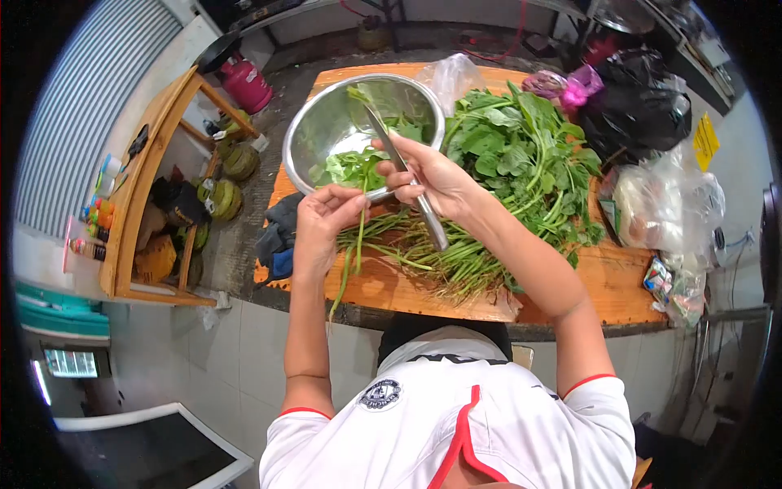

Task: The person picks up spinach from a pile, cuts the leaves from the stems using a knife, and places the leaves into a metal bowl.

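Note:
My left hand (330, 213) pinches a long green vegetable stem (358, 236) that hangs down past the table edge. In my right hand (428, 175) is a knife (429, 218), its blade pointing up and away over the metal bowl. Both hands are at the near rim of the steel bowl (295, 159), which has some cut green leaves (352, 169) inside. To the right lies a big heap of leafy greens (521, 155), its stems and roots spread toward me on the wooden table.
The wooden table (619, 281) carries a clear plastic bag (450, 80) behind the bowl. A black plastic bag (631, 106) and bagged goods (652, 204) crowd its right side. Dark cloth (281, 228) lies at the left edge. A wooden shelf (138, 220) stands farther left.

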